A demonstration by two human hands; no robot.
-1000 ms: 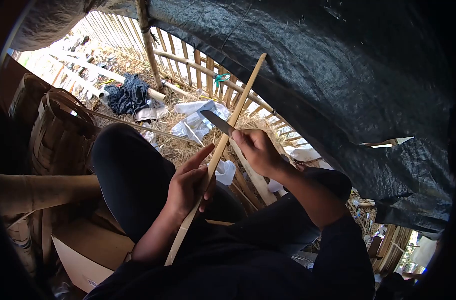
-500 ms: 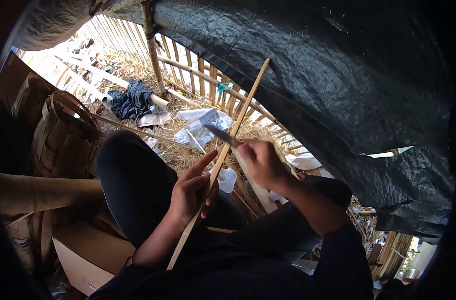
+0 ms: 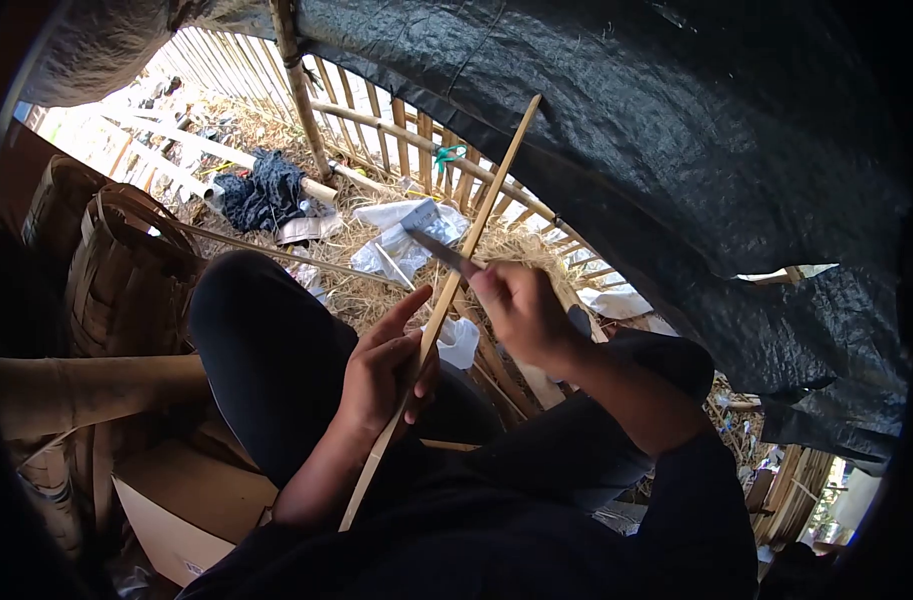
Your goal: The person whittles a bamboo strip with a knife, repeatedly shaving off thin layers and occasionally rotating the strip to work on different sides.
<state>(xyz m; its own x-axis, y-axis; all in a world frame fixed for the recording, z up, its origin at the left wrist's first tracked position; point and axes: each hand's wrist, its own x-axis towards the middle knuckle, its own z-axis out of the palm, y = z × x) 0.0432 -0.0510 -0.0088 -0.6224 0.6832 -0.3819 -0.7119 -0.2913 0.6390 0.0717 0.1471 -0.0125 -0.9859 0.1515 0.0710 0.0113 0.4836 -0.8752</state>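
Note:
A long pale bamboo strip (image 3: 491,197) runs diagonally across the view, its far end up against the dark tarp and its near end down by my torso. My left hand (image 3: 377,378) is closed around the lower half of it, with the index finger stretched along its side. Above that grip, my right hand (image 3: 527,318) holds a knife (image 3: 440,250) by its handle, which the fingers hide. The dark blade points up and left, its base overlapping the strip in this view.
Black tarp (image 3: 667,160) hangs along the right. Woven baskets (image 3: 127,275), a thick bamboo pole (image 3: 107,388) and a cardboard box (image 3: 167,530) stand at my left. Ahead are a bamboo fence (image 3: 402,130), dark crumpled cloth (image 3: 264,190) and a clear plastic bag (image 3: 417,225) on straw.
My right hand and the knife have shifted slightly up along the strip. The strip's far end sits a little higher in view; my left hand keeps its grip.

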